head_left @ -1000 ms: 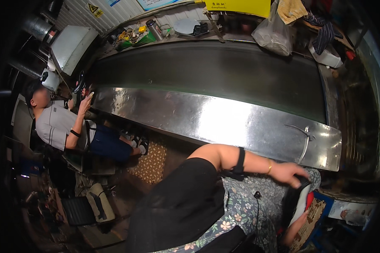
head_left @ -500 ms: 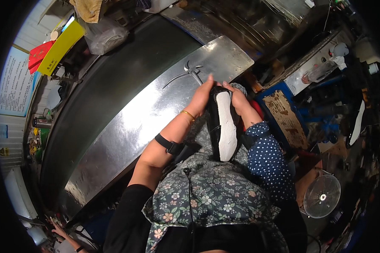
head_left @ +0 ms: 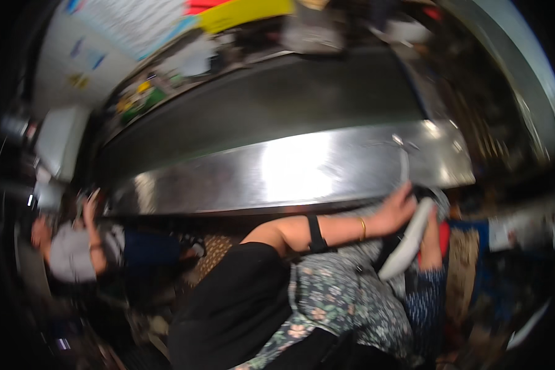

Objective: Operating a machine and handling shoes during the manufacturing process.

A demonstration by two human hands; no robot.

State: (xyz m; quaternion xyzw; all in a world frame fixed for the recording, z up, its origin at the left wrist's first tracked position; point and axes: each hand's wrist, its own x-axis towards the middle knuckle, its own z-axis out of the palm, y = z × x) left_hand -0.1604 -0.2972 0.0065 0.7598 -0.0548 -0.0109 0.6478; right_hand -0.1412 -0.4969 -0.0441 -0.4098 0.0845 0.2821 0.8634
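Observation:
Over my lap is a black shoe with a white underside [head_left: 408, 242], its sole turned up toward me and tilted. My left hand [head_left: 396, 211] is closed at the shoe's upper end, the fingers blurred by motion. Along the shoe's right side, my right hand [head_left: 433, 237] grips it near the same end; its fingers are partly hidden behind the sole. Just beyond my left hand, a metal tool with a curved head and thin handle [head_left: 404, 161] lies on the shiny metal tabletop [head_left: 216, 182].
A dark belt-like surface [head_left: 277, 95] runs behind the metal top. At the left sits another person [head_left: 74, 253] with raised hands. A yellow box [head_left: 246, 15] and a clear bag [head_left: 314, 37] stand along the back. A worn brown board [head_left: 464, 262] is to my right.
The view has swung left, bringing the other person into sight and shifting my hands rightward in the picture. Both hands still hold the shoe, which now leans more to the side.

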